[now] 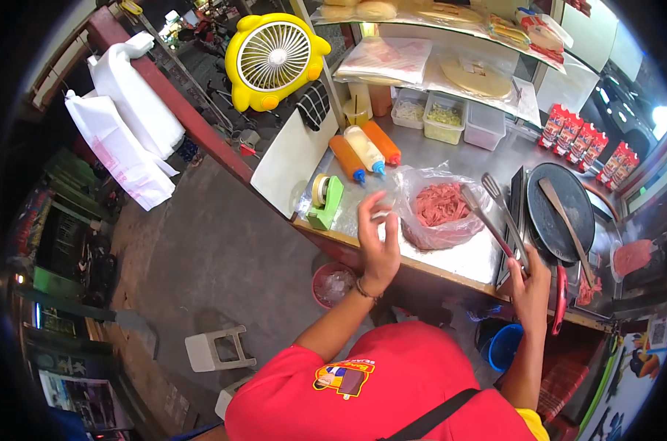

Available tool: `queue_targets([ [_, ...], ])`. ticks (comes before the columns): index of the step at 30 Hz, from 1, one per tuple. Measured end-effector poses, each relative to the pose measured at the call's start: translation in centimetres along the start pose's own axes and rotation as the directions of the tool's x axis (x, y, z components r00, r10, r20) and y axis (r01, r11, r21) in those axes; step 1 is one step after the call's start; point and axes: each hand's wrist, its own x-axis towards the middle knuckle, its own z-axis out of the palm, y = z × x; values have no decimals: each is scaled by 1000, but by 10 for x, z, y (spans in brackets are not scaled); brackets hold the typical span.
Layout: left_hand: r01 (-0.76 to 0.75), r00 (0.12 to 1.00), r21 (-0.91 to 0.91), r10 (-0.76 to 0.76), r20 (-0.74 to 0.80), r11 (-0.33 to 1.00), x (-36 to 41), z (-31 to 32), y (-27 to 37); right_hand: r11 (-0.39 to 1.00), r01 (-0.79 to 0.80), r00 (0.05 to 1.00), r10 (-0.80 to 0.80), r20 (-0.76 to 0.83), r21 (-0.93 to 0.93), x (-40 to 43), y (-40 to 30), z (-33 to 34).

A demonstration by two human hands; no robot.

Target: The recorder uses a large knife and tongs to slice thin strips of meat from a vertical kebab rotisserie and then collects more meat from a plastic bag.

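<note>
My right hand [532, 284] grips a pair of metal tongs [490, 226] near the handle end. The two tong tips are spread apart, one over the right side of a clear plastic bag [438, 237]. Thin pink-red strips of meat [441, 204] fill the open bag, which stands on the metal counter [466, 264]. My left hand [379, 242] is raised in front of the bag's left side, fingers apart and curled, with nothing in it. Right of the tongs, a round black pan [557, 212] sits on the stove with a wooden spatula [568, 223] lying across it.
Three squeeze bottles [364, 151] and a green tape dispenser [326, 204] lie left of the bag. Lidded plastic tubs [446, 118] stand behind, under shelves with packed flatbreads [474, 76]. Red cartons [573, 135] line the back right. The pan's red handle [559, 300] juts past the counter edge.
</note>
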Motion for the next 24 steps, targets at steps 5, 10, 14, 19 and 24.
queue_targets([
  [5, 281, 827, 118, -303, 473, 952, -76, 6, 17, 786, -296, 955, 221, 200, 543, -36, 10, 1],
  [10, 588, 626, -243, -245, 740, 772, -130, 78, 58, 596, -284, 936, 3, 352, 751, -52, -24, -1],
  [14, 613, 684, -335, -269, 678, 716, -153, 120, 65, 771, -11, 917, -247, 314, 637, -75, 7, -13],
  [19, 624, 696, -271, -364, 619, 733, -171, 151, 85, 858, -140, 930, -57, 363, 494, -78, 74, -90],
  [24, 571, 756, -224, -400, 518, 790, -191, 162, 106, 999, -19, 994, 14, -111, -45, -71, 237, -168],
])
